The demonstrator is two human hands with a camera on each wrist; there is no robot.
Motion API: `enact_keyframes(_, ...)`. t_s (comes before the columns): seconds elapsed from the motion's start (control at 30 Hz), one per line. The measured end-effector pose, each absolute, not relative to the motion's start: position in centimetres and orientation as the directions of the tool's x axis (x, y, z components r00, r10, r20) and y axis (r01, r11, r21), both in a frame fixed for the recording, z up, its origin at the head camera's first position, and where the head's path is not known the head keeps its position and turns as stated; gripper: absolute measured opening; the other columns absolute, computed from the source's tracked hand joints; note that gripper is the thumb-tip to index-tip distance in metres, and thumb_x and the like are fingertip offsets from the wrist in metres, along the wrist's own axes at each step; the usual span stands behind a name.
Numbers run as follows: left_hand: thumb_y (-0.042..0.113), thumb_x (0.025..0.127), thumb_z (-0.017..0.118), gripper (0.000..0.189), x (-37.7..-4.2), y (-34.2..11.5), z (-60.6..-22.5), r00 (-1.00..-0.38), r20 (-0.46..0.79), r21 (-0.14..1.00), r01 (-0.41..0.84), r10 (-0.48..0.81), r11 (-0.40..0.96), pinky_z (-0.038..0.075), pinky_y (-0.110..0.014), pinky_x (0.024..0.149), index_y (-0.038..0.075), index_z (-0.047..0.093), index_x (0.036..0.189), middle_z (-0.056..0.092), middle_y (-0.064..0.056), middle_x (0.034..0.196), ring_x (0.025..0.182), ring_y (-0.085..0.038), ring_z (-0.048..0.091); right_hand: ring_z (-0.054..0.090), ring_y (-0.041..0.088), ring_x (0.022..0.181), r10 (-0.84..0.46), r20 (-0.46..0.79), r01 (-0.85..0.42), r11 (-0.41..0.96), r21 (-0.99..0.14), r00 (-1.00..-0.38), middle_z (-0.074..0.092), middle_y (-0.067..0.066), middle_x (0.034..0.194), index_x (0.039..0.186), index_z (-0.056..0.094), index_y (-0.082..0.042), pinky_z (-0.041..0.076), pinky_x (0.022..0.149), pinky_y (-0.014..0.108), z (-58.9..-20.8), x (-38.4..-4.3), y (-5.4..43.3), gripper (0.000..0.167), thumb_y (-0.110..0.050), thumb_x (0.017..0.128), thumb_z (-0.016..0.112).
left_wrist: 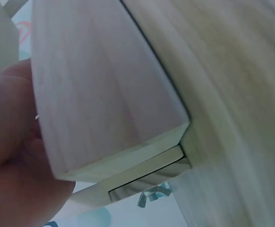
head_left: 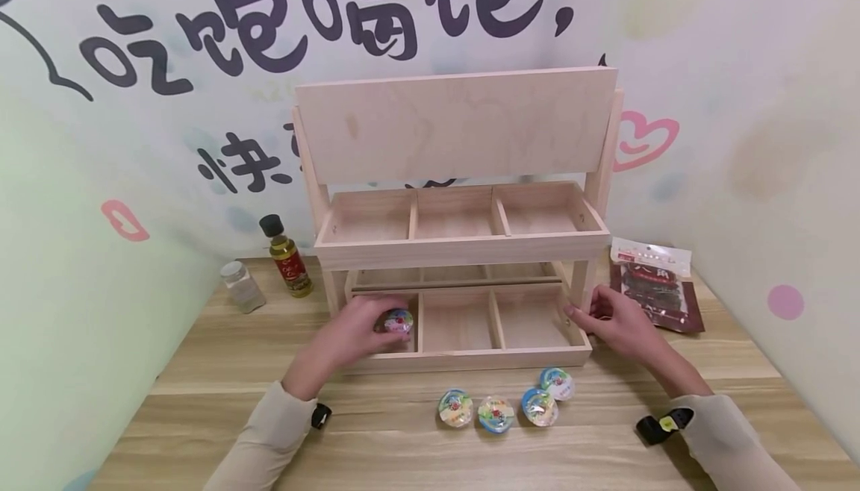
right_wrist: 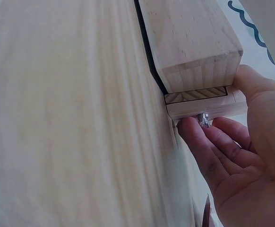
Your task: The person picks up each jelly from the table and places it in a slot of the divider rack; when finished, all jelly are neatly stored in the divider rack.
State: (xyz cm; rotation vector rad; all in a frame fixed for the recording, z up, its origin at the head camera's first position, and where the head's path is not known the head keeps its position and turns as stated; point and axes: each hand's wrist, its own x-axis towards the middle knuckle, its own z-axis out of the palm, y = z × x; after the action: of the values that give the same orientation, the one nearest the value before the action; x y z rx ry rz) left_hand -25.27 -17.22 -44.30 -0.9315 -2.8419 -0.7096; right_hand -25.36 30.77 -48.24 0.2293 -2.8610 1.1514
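A two-tier wooden rack point(head_left: 463, 251) with divided trays stands against the wall. My left hand point(head_left: 352, 336) pinches a small jelly cup point(head_left: 399, 320) with a printed lid inside the left compartment of the lower tray point(head_left: 470, 361). In the left wrist view the wooden edge hides that cup and my fingertips. At the tray's right end my right hand point(head_left: 625, 323) grips the rack's side, the thumb on the inner side. The right wrist view has its fingers point(right_wrist: 194, 137) against the wood beside a metal wing nut point(right_wrist: 204, 120).
Several jelly cups point(head_left: 496, 414) lie on the wood-grain table point(head_left: 376, 439) in front of the rack. An oil bottle point(head_left: 290, 263) and a clear-sided jar point(head_left: 242, 287) stand at left. A dark spice packet point(head_left: 655, 289) lies at right.
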Motion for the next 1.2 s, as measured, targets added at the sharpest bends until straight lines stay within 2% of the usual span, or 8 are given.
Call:
enact_keyframes(0.13,0.029,0.092,0.089,0.041,-25.4,-17.0,-44.7,-0.823,0.197,0.377,0.565,0.532,0.734,0.062,-0.043,0.093,0.009,0.076,0.125,0.08,-0.005,0.115,0.1,-0.016,0.073,0.067,0.025,0.099,-0.12,0.105,-0.16,0.711,-0.685,-0.987,0.074,0.016,0.117,0.125,0.065,-0.005,0.056,0.076,0.028,-48.3,-25.3,30.8,0.048,-0.046,0.103,0.075)
enact_keyframes(0.47,0.029,0.094,0.087,0.047,-25.4,-17.4,-44.8,-0.817,0.182,0.348,0.574,0.548,0.741,0.063,-0.044,0.097,0.005,0.074,0.131,0.08,-0.011,0.122,0.106,-0.022,0.077,0.066,0.025,0.097,-0.12,0.109,-0.162,0.709,-0.686,-0.987,0.074,0.017,0.116,0.127,0.065,-0.004,0.056,0.074,0.027,-48.2,-25.1,31.0,0.049,-0.045,0.103,0.075)
enact_keyframes(0.63,0.025,0.095,0.085,0.044,-25.4,-17.7,-44.7,-0.805,0.167,0.371,0.586,0.569,0.721,0.063,-0.042,0.094,0.005,0.072,0.132,0.08,-0.009,0.118,0.101,-0.019,0.076,0.066,0.025,0.098,-0.118,0.108,-0.16,0.708,-0.688,-0.987,0.074,0.016,0.116,0.124,0.065,-0.005,0.056,0.074,0.028,-48.2,-25.2,31.0,0.047,-0.046,0.102,0.075)
enact_keyframes(0.77,0.024,0.096,0.085,0.042,-25.3,-17.8,-44.6,-0.8,0.155,0.379,0.59,0.58,0.712,0.063,-0.042,0.095,0.006,0.073,0.131,0.08,-0.008,0.12,0.104,-0.018,0.076,0.066,0.024,0.097,-0.123,0.113,-0.167,0.707,-0.687,-0.986,0.074,0.015,0.114,0.12,0.066,-0.006,0.055,0.074,0.028,-48.2,-25.2,31.0,0.044,-0.045,0.102,0.076)
enact_keyframes(1.2,0.026,0.094,0.087,0.04,-24.9,-18.1,-44.4,-0.809,0.144,0.406,0.573,0.569,0.712,0.063,-0.039,0.091,0.007,0.075,0.127,0.08,-0.006,0.116,0.1,-0.014,0.074,0.067,0.024,0.096,-0.131,0.109,-0.169,0.703,-0.691,-0.985,0.074,0.014,0.11,0.119,0.066,-0.005,0.056,0.073,0.027,-48.0,-25.3,30.7,0.043,-0.044,0.103,0.075)
